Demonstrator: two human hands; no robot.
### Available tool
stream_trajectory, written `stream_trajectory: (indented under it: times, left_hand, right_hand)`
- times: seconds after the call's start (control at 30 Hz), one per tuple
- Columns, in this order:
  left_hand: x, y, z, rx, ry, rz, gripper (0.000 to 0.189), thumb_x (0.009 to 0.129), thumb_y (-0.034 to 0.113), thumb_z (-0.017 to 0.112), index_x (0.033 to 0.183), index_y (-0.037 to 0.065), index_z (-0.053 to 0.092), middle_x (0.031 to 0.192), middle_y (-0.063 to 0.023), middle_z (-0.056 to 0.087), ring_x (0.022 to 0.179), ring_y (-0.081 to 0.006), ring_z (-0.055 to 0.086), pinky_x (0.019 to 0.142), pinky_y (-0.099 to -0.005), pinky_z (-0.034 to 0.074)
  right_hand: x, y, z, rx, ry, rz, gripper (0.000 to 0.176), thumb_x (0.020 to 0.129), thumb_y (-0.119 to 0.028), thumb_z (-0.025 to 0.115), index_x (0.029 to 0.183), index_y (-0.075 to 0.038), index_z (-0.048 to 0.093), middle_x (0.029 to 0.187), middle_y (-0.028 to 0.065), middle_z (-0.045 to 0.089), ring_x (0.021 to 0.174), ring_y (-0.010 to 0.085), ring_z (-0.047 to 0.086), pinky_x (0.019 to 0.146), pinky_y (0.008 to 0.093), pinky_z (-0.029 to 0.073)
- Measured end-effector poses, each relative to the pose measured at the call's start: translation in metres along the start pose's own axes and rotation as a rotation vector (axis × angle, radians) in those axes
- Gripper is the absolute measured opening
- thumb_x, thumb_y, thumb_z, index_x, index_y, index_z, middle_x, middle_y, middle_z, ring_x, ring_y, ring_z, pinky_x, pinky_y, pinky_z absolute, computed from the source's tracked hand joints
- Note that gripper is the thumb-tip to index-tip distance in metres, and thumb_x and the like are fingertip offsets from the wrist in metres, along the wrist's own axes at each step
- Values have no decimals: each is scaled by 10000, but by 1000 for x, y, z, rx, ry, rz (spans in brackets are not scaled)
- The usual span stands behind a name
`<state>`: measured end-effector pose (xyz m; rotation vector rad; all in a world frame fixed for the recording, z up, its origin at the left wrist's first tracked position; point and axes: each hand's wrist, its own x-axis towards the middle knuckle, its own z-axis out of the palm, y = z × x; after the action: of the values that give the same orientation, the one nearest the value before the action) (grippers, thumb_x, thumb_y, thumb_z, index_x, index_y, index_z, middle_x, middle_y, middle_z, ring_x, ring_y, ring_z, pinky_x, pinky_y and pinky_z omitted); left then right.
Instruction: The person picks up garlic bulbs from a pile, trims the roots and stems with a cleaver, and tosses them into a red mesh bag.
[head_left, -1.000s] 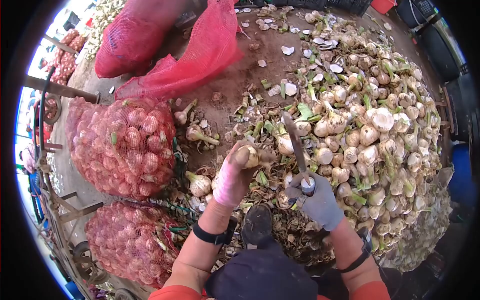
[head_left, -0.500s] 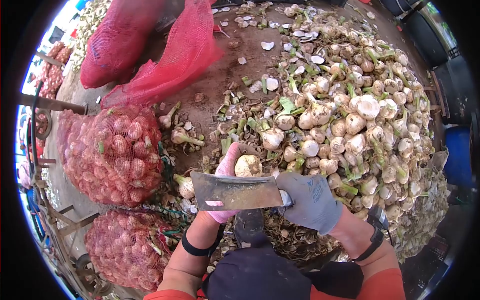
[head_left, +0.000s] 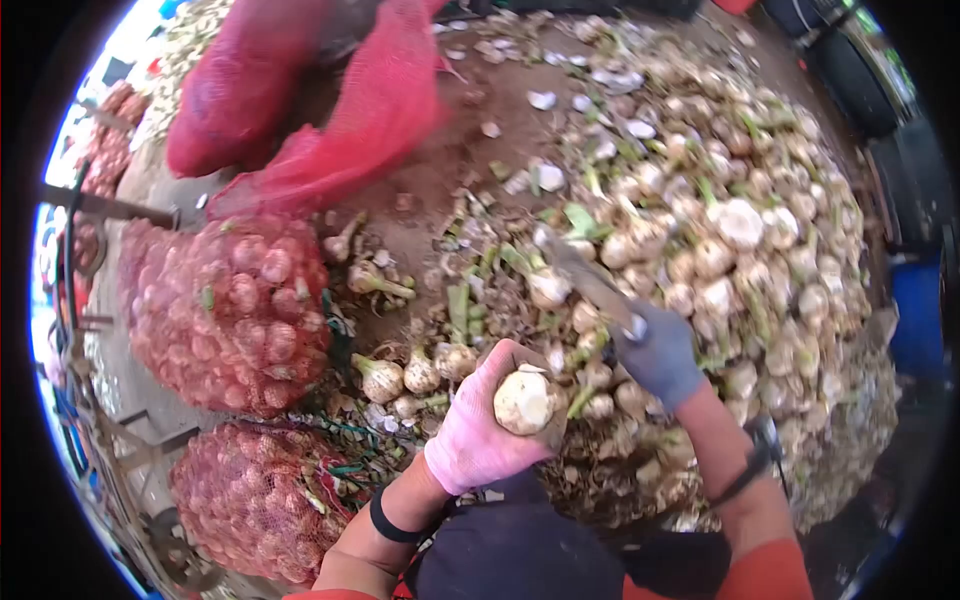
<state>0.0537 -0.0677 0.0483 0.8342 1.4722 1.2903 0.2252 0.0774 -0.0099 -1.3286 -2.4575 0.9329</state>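
My left hand, in a pink glove, is closed around a white onion-like bulb. The bulb has a flat, pale cut face turned up toward me. My right hand, in a grey glove, grips a cleaver by its handle. Its blade is blurred, points up and to the left, and hangs over the edge of a pile of similar bulbs, apart from the held one. A few bulbs with stems lie just left of my left hand.
Two filled red mesh sacks stand at the left. A loose red net lies beyond them. Cut white slices and stem scraps litter the ground. Dark containers and a blue barrel line the right side.
The cleaver has swung from in front of the bulb up and to the right, away from my left hand. My left hand has turned and moved slightly right and down, showing the bulb's cut face.
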Motion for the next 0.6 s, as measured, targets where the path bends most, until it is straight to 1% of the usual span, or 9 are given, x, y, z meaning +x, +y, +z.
stream_trajectory:
  times: [0.07,0.1,0.13,0.2,0.27,0.3,0.33,0.37,0.6]
  left_hand:
    - [16,-26,-5,-570,50,-282,475,684,18,786,1066,55,506,824,1,610,852,-99,590,820,-284,492]
    - [27,-25,-2,-159,51,-380,589,684,73,824,1167,53,488,923,-23,616,954,-132,585,937,-325,454]
    - [34,-17,2,-89,-35,-212,659,685,81,828,1230,54,459,999,-42,601,1013,-148,570,964,-341,443]
    - [42,-17,-3,0,-152,42,781,688,91,824,1345,66,405,1191,-94,536,1158,-202,516,1008,-372,430]
    - [57,-26,-34,53,118,-80,798,715,102,813,1372,33,364,1245,-150,530,1189,-276,501,1008,-369,436]
    - [81,-75,-92,524,570,-54,798,724,159,805,1376,33,363,1280,-171,497,1189,-308,498,1014,-400,432]
    - [83,-79,-112,907,736,-255,786,722,257,804,1347,29,385,1324,-202,445,1175,-356,502,1015,-426,427]
    - [88,-97,-134,957,869,-371,758,710,306,792,1305,33,410,1321,-218,422,1145,-397,507,1000,-435,429]
    - [108,-133,-172,1167,939,-356,677,669,76,728,1276,50,430,1299,-221,404,1170,-400,502,971,-443,456]
  right_hand:
    - [-26,-19,-12,110,50,22,185,756,-119,763,860,-36,634,700,99,638,648,219,639,631,309,505]
    - [-22,-28,-14,340,87,87,144,782,-91,735,855,-40,622,695,64,632,636,169,623,602,298,498]
    - [-17,-35,-12,573,109,154,108,809,-64,708,850,-45,609,689,30,626,624,118,606,572,287,491]
    - [-13,-32,-8,618,127,171,111,814,-43,704,835,-43,596,693,5,600,638,87,567,576,264,475]
    - [-17,-14,-11,579,169,132,125,817,-16,698,821,-35,575,709,-12,576,648,60,517,587,232,455]
    - [-18,-12,-14,582,175,124,125,817,-16,698,821,-35,575,709,-12,576,648,60,517,587,232,455]
    - [-21,-12,-18,591,198,142,127,812,-14,703,823,-34,578,717,-13,580,655,60,521,593,232,457]
    - [-23,-12,-19,599,220,162,130,807,-12,708,824,-33,581,724,-14,584,663,60,525,598,232,459]
    - [-21,-28,-5,605,53,157,127,812,-48,720,806,-25,595,673,-11,582,636,46,520,588,233,458]
